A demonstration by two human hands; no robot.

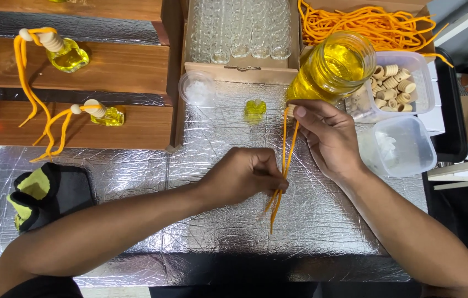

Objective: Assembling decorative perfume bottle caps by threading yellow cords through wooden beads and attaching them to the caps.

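Observation:
My right hand (330, 138) pinches the top of an orange cord (284, 160) with a small wooden piece at its fingertips, just below a jar of yellow liquid (330, 69). My left hand (245, 176) grips the same cord lower down, its loose ends hanging past the fingers. A small glass bottle of yellow liquid (255, 108) stands uncapped on the silver foil surface (217, 221) between the hands and the box.
Two finished bottles with wooden caps and orange loops (68, 55) (104, 115) lie on wooden shelves at left. A box of empty glass bottles (239, 30), loose orange cords (366, 25), a tub of wooden caps (394, 80), a tub of white stoppers (399, 146), a round lid (196, 87), black-yellow gloves (46, 196).

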